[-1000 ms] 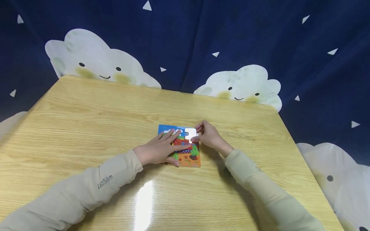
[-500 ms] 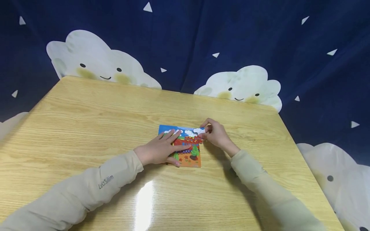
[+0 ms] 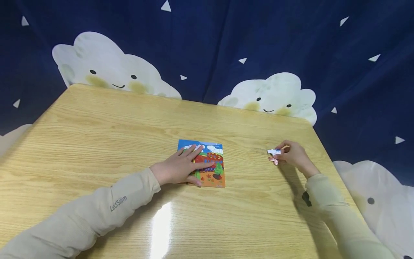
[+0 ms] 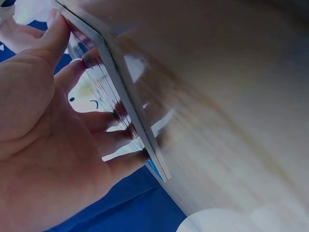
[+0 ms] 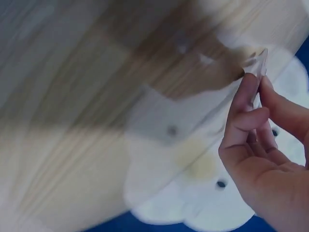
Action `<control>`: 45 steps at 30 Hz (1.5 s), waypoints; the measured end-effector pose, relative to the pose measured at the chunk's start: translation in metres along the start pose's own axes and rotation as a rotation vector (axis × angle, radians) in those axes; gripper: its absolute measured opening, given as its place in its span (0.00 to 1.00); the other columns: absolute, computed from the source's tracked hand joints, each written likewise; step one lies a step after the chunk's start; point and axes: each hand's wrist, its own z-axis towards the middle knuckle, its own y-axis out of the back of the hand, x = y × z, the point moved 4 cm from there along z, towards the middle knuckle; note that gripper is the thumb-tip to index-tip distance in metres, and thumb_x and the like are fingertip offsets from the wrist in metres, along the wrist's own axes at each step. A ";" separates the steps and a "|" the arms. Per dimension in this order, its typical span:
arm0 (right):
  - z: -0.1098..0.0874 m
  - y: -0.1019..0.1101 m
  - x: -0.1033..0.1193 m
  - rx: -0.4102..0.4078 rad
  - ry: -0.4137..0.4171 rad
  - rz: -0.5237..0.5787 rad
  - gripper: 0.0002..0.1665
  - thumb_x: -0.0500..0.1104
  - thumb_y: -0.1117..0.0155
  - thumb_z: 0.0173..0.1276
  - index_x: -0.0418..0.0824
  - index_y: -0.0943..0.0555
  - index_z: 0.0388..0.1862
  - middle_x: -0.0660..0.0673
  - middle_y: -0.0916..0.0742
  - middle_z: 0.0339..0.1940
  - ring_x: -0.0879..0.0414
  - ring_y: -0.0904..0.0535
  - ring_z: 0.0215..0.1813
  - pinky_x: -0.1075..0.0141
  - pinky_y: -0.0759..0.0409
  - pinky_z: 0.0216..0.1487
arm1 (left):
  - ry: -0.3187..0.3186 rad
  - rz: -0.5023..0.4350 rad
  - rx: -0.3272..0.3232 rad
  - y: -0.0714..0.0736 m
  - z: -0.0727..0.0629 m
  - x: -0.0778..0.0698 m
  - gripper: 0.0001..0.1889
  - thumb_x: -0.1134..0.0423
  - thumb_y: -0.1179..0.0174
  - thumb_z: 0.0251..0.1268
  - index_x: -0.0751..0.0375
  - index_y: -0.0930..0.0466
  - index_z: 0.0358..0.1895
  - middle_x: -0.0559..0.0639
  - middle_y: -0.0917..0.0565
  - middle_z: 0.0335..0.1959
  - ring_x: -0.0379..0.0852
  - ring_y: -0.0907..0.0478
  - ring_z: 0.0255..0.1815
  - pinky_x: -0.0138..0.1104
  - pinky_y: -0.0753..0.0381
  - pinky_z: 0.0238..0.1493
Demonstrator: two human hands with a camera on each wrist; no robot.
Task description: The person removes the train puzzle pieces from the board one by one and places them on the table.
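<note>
A square jigsaw puzzle (image 3: 219, 151) lies on the wooden table, printed with blue sky, white clouds, a red building and a green tree. My left hand (image 3: 181, 167) rests spread on its left and middle part, covering some of the picture. In the left wrist view, the straight fingers (image 4: 99, 121) lie against the puzzle's face, and its thin grey edge shows. Well to the right of the puzzle, my right hand (image 3: 294, 154) pinches a loose puzzle piece (image 3: 274, 152) with white and reddish print. The right wrist view shows that puzzle piece (image 5: 261, 65) edge-on between thumb and fingers.
The wooden table (image 3: 129, 126) extends around the puzzle, with a bright glare patch (image 3: 161, 230) in front. A dark blue curtain (image 3: 200, 43) with cloud shapes hangs behind the far edge. A small dark object (image 3: 306, 198) shows beside the right cuff.
My right hand has pulled the puzzle piece away from the puzzle's upper right corner and carried it far to the right. The left hand stays in place on the puzzle.
</note>
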 end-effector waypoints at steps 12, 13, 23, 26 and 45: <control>-0.006 0.021 -0.024 -0.014 0.014 -0.069 0.18 0.29 0.28 0.59 0.21 0.23 0.44 0.39 0.18 0.32 0.60 0.20 0.29 0.69 0.19 0.29 | -0.001 0.014 -0.006 0.001 0.000 0.000 0.38 0.39 0.44 0.65 0.40 0.43 0.77 0.66 0.57 0.78 0.66 0.61 0.77 0.60 0.54 0.72; -0.006 0.020 -0.025 -0.011 0.012 -0.059 0.18 0.29 0.29 0.59 0.20 0.23 0.44 0.39 0.17 0.32 0.60 0.19 0.30 0.69 0.19 0.30 | -0.004 0.019 -0.010 0.001 0.000 0.000 0.38 0.39 0.44 0.65 0.41 0.43 0.77 0.66 0.57 0.78 0.66 0.61 0.77 0.60 0.53 0.72; -0.007 0.021 -0.033 0.013 -0.039 0.001 0.20 0.31 0.30 0.61 0.21 0.23 0.49 0.40 0.17 0.34 0.60 0.16 0.32 0.68 0.18 0.32 | -0.018 0.002 -0.022 0.001 -0.001 0.001 0.38 0.38 0.45 0.66 0.40 0.44 0.78 0.66 0.57 0.78 0.66 0.61 0.78 0.60 0.54 0.72; -0.007 0.024 -0.034 -0.002 -0.031 -0.036 0.21 0.35 0.28 0.61 0.23 0.21 0.49 0.42 0.18 0.33 0.61 0.20 0.31 0.69 0.20 0.31 | -0.032 0.001 -0.043 0.001 -0.002 0.001 0.38 0.39 0.44 0.65 0.41 0.43 0.77 0.66 0.55 0.78 0.67 0.60 0.77 0.60 0.53 0.72; 0.003 -0.077 0.091 0.156 0.075 0.338 0.21 0.31 0.37 0.68 0.23 0.24 0.58 0.31 0.17 0.53 0.59 0.18 0.44 0.60 0.21 0.54 | -0.035 -0.067 -0.106 0.005 -0.020 0.009 0.35 0.45 0.40 0.65 0.50 0.35 0.74 0.75 0.53 0.75 0.72 0.57 0.75 0.58 0.48 0.71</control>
